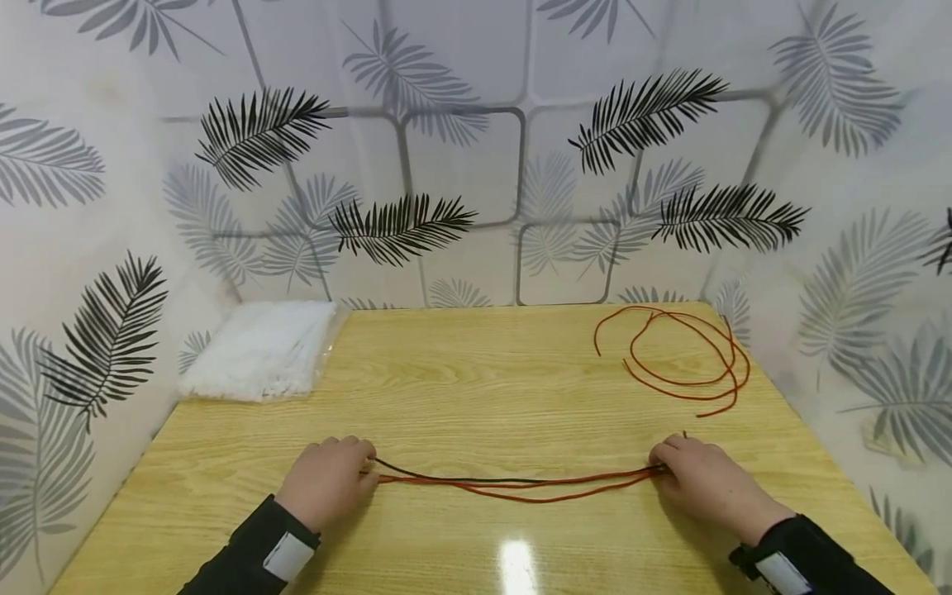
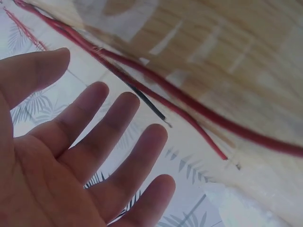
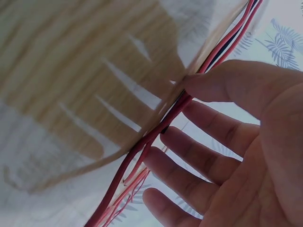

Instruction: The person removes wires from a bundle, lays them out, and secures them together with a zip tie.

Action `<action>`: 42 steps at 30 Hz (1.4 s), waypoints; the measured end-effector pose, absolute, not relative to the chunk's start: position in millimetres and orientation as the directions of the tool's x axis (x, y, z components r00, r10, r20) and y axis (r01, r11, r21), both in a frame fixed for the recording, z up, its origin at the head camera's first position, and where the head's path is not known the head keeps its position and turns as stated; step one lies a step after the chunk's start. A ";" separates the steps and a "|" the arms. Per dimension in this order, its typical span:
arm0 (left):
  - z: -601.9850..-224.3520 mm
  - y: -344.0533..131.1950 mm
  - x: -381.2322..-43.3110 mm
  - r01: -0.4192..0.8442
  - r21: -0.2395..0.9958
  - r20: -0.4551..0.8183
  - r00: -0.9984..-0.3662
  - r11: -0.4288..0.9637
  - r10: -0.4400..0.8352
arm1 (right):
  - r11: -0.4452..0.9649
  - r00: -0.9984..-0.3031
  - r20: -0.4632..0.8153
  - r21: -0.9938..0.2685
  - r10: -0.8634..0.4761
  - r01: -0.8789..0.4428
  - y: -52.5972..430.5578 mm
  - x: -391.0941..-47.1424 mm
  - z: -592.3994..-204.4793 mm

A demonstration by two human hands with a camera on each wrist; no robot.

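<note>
Red wires [image 1: 513, 498] and a black wire [image 1: 394, 465] stretch side by side across the wooden table between my two hands. At their left end is my left hand [image 1: 327, 482]. In the left wrist view its fingers are spread and the thumb stands apart; the black wire's bared tip [image 2: 151, 105] and a red wire [image 2: 213, 120] pass beyond the fingertips. Toward the right end, my right hand [image 1: 717, 487] pinches the bundle between thumb and index finger; its other fingers [image 3: 189, 182] lie loosely extended beside the wires.
More red wires [image 1: 692, 384] lie loosely coiled at the table's back right. A clear bag of white material [image 1: 260, 351] sits at the back left. Leaf-patterned sheeting [image 1: 461, 173] stands behind and beside the wooden table [image 1: 461, 372].
</note>
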State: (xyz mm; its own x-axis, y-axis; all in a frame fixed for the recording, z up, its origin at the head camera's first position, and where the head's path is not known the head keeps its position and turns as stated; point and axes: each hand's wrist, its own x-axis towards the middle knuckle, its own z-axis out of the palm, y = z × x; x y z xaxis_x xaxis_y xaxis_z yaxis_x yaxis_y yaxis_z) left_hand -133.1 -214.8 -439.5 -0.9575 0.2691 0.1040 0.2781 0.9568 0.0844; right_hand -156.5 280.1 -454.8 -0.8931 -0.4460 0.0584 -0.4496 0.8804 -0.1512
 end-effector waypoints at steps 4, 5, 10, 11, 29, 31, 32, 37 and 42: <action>-441.7 -213.6 -132.1 0.280 0.093 0.131 -0.955 0.956 0.267 | 0.878 -0.890 0.052 -0.147 -0.453 -0.455 277.5 -157.6 -455.6; -442.3 -213.4 -131.9 0.280 0.095 0.133 -0.954 0.955 0.267 | 0.876 -0.888 0.056 -0.147 -0.456 -0.459 276.8 -157.5 -455.5; -445.9 -211.5 -130.9 0.293 0.108 0.143 -0.950 0.950 0.277 | 0.857 -0.871 0.080 -0.157 -0.484 -0.491 272.8 -155.6 -453.2; -446.4 -210.8 -130.4 0.296 0.109 0.146 -0.949 0.949 0.280 | 0.853 -0.868 0.086 -0.161 -0.490 -0.497 272.0 -155.1 -452.5; -441.2 -196.7 -119.8 0.320 0.131 0.116 -0.945 0.938 0.306 | 0.882 -0.900 0.191 -0.198 -0.393 -0.427 284.9 -169.6 -429.0; -440.2 -194.7 -117.9 0.320 0.132 0.107 -0.945 0.938 0.308 | 0.901 -0.919 0.192 -0.206 -0.344 -0.381 296.0 -178.4 -425.7; -439.6 -193.8 -117.1 0.321 0.132 0.106 -0.945 0.938 0.309 | 0.911 -0.930 0.190 -0.211 -0.316 -0.353 302.4 -183.3 -424.3; -437.8 -191.0 -113.8 0.334 0.142 0.094 -0.942 0.932 0.323 | 0.939 -0.968 0.162 -0.258 -0.189 -0.226 337.8 -214.3 -419.1; -437.2 -189.8 -112.0 0.353 0.145 0.083 -0.935 0.924 0.344 | 0.955 -0.982 0.139 -0.250 -0.130 -0.161 371.1 -245.0 -420.2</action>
